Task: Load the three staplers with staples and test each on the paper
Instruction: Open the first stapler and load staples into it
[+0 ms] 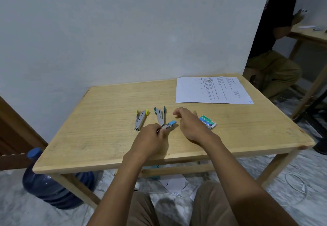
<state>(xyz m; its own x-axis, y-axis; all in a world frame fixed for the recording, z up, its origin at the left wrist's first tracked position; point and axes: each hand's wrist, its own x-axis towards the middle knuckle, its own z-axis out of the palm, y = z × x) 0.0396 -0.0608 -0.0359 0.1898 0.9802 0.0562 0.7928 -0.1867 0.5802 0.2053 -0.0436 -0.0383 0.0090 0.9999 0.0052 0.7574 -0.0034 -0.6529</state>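
On the table, left hand grips blue stapler; right hand empty, fingers loosely curled, beside staple box; yellow stapler, green stapler behind.

A wooden table stands against a pale wall. Lower left, a blue water jug sits on the floor beside its leg. Loose papers lie underneath. Upper right, a person sits at a second table.
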